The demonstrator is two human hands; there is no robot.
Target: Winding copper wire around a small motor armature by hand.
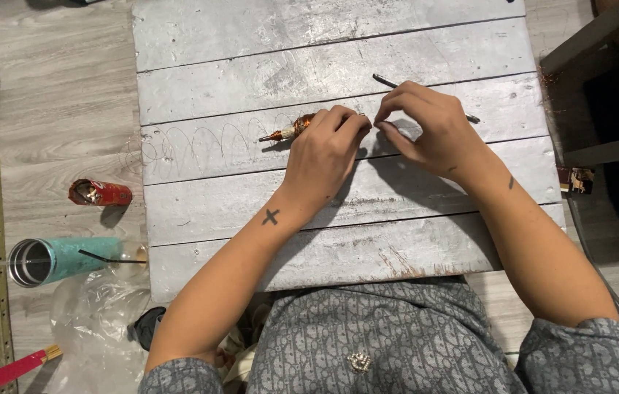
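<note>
Left hand: your left hand [324, 149], at the centre of the frame, is closed around the rear of a small copper-wound motor armature [296, 128], which lies on the board with its shaft tip pointing left.
Right hand: your right hand [430, 128], just right of centre, has thumb and forefinger pinched together close to the left fingertips; a fine wire between them is too thin to confirm. A thin dark rod [390, 83] crosses behind this hand and shows at both sides.
Armature: judged light and rigid, but its winding is delicate; grip the core body, not the shaft or the coils.
Loose wire: pale curls of unwound wire [193, 146] trail left of the armature across the planks; likely springy and quick to tangle.
Work surface: a silver-painted plank board [324, 44] fills the upper centre.
Left margin: a red can [101, 193] and a teal tumbler [58, 259] lie on the floor, over clear plastic.
</note>
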